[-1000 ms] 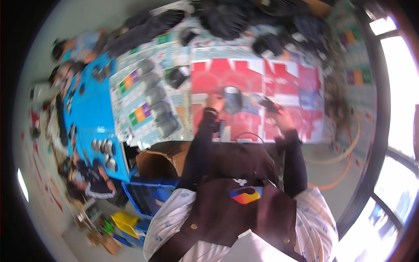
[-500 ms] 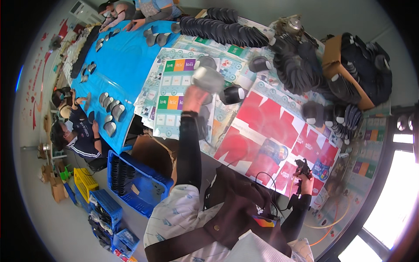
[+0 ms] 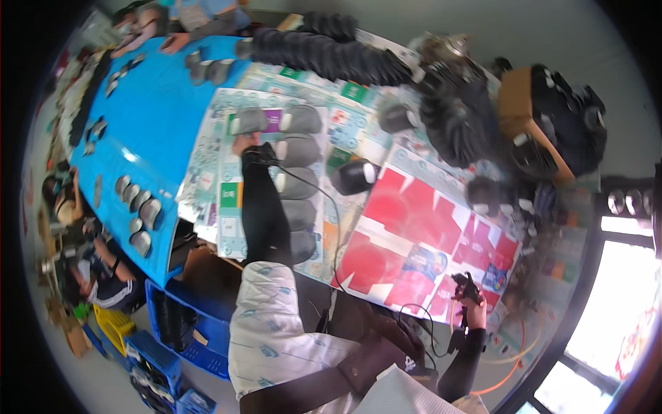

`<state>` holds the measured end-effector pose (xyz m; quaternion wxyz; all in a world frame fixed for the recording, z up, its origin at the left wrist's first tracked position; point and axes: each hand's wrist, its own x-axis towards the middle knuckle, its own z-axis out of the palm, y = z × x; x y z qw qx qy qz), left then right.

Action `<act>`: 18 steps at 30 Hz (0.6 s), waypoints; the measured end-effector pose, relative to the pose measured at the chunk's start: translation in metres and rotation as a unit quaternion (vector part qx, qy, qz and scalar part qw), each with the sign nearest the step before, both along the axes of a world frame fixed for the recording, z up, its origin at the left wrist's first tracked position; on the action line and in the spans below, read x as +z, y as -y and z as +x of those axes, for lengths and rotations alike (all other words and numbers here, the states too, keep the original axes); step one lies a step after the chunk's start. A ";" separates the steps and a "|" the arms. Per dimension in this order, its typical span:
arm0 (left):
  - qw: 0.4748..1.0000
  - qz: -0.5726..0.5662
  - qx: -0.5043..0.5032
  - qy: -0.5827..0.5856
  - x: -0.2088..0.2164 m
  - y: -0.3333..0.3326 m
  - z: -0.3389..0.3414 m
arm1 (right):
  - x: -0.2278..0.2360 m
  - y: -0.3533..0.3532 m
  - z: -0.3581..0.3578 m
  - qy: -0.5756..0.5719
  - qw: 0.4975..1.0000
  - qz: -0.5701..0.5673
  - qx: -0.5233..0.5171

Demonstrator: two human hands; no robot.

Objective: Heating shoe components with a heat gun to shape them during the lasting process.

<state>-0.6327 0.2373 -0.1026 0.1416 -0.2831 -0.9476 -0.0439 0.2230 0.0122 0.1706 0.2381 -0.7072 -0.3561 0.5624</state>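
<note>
My left hand (image 3: pixel 244 143) reaches over the printed board (image 3: pixel 229 238), its fingers on the near end of a grey, rounded cap-like piece (image 3: pixel 249 121) with a pale end. Beside it, several similar grey pieces (image 3: pixel 299 150) lie in a column down the board. A darker piece (image 3: pixel 353 177) with a white end rests to the right of the board. My right hand (image 3: pixel 476 312) is closed round a black spray-gun-like tool (image 3: pixel 467 288) with a thin hose, above the corner of a red and white printed sheet (image 3: pixel 396 262).
Stacked dark pieces (image 3: pixel 331 58) line the table's far side, with a cardboard box (image 3: pixel 517 103) of more at the right. People work around the blue table (image 3: pixel 148 110) at left. Blue crates (image 3: pixel 221 310) stand below. Black cord (image 3: pixel 336 228) and an orange hose (image 3: pixel 507 376) trail nearby.
My left hand has carried the grey piece leftward over the board, beside the column of pieces. My right hand still holds the tool. The whole view has shifted slightly.
</note>
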 end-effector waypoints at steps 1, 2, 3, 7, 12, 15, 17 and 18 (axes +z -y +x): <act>0.969 0.014 -0.015 0.245 -0.027 -0.014 0.023 | 0.006 0.006 0.003 0.043 0.999 -0.009 -0.024; 0.981 0.025 0.006 0.190 -0.001 -0.012 -0.015 | 0.004 0.007 0.005 0.011 1.000 0.004 -0.020; 0.987 -0.045 -0.064 0.139 0.006 0.008 -0.036 | 0.005 0.002 0.001 -0.004 1.000 0.000 -0.003; 0.818 0.494 0.064 0.287 0.019 -0.002 0.054 | 0.015 -0.007 -0.013 -0.001 1.000 -0.006 -0.007; 0.895 0.096 -0.292 0.323 0.121 -0.019 0.358 | 0.012 -0.007 -0.002 0.033 0.999 0.021 0.006; 0.926 -0.136 -0.256 0.240 0.111 0.009 0.392 | 0.018 -0.022 -0.016 -0.011 0.999 0.015 0.032; 0.931 -0.136 -0.302 0.153 0.105 0.019 0.394 | 0.017 -0.022 -0.009 -0.030 0.999 0.034 0.019; 0.923 -0.127 -0.320 0.168 0.110 0.029 0.382 | 0.019 -0.025 -0.007 -0.025 0.998 0.039 0.037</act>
